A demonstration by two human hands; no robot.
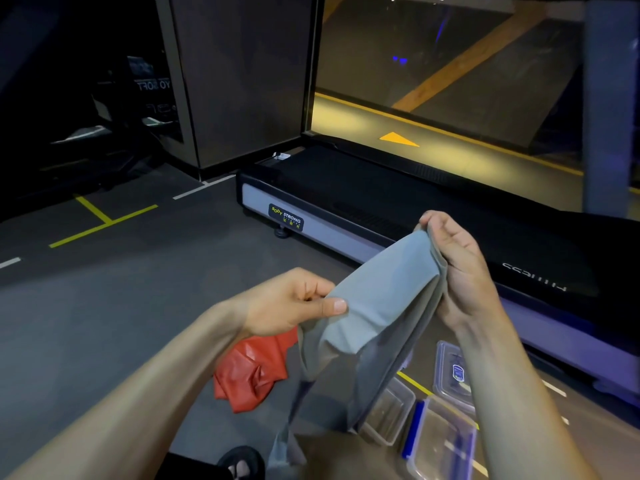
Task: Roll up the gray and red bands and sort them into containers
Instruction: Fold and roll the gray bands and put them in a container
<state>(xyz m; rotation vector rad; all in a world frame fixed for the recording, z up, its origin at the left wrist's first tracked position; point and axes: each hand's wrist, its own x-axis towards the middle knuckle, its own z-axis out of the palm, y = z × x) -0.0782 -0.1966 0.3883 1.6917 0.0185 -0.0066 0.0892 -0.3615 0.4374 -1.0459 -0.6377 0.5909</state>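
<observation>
Our left hand [298,301] and right hand [453,268] pinch the gray band [377,306]; its loose tail below our hands may snag the containers [446,441].

Floor [104,323]: red band [252,372], containers [391,410], treadmill [346,209].

band [377,306] between hands, containers [391,410] below right, perhaps floor-level

gray band [377,306]: plain pale gray | red band [252,372]: plain orange-red | containers [391,410]: clear, one with blue clips, apparently | floor [104,306]: dark gray, yellow and white lines | treadmill [346,202]: black deck, gray side panel
</observation>
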